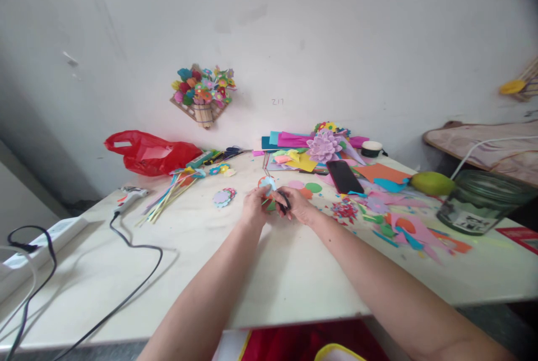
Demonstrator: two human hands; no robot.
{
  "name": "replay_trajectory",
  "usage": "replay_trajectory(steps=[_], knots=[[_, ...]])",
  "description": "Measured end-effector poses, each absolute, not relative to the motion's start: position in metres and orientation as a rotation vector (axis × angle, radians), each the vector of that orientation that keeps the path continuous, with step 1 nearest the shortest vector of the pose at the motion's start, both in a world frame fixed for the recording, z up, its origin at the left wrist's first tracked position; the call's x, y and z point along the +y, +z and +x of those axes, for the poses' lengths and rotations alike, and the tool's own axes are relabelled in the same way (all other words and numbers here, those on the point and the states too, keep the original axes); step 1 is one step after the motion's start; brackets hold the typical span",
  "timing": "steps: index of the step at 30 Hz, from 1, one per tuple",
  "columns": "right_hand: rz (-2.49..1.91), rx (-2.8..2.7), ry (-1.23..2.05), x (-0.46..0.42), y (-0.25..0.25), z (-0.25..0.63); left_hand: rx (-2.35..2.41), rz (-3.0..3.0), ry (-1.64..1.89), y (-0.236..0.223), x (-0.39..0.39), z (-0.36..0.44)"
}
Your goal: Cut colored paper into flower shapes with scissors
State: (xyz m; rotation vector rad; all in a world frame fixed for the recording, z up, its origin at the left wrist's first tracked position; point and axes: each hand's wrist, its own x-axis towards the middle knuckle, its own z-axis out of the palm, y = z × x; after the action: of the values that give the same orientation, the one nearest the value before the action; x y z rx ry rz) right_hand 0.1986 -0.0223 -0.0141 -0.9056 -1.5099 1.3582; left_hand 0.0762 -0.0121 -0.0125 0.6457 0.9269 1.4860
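Observation:
Over the middle of the white table, my left hand (254, 204) is closed on a light blue paper piece (266, 181). Close beside it, my right hand (297, 204) grips scissors with dark handles (284, 204); their blades are largely hidden at the blue piece. Just behind my hands lie round paper cutouts, among them a green disc (313, 187) and an orange one (306, 193). To the left are scalloped flower cutouts (222, 198) in lilac and pink. A heap of small red scraps (345, 211) sits right of my right hand.
A glue gun (132, 199) with a black cord and a power strip (50, 243) lie at left, near thin sticks (172, 201) and a red plastic bag (151, 152). At right are a phone (344, 177), coloured scraps (414, 226) and a glass jar (473, 204). Coloured sheets (294, 139) lie along the wall.

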Motion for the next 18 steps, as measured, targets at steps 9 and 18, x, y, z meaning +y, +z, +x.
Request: replay_trajectory(steps=[9,18], knots=[[-0.969,-1.519,1.336,-0.023,-0.013,0.197,0.967,0.551,1.483,-0.005,-0.016,0.079],[-1.067,-1.495,1.328,-0.025,-0.009,0.197,0.933,0.545,1.444,-0.003,-0.016,0.076]])
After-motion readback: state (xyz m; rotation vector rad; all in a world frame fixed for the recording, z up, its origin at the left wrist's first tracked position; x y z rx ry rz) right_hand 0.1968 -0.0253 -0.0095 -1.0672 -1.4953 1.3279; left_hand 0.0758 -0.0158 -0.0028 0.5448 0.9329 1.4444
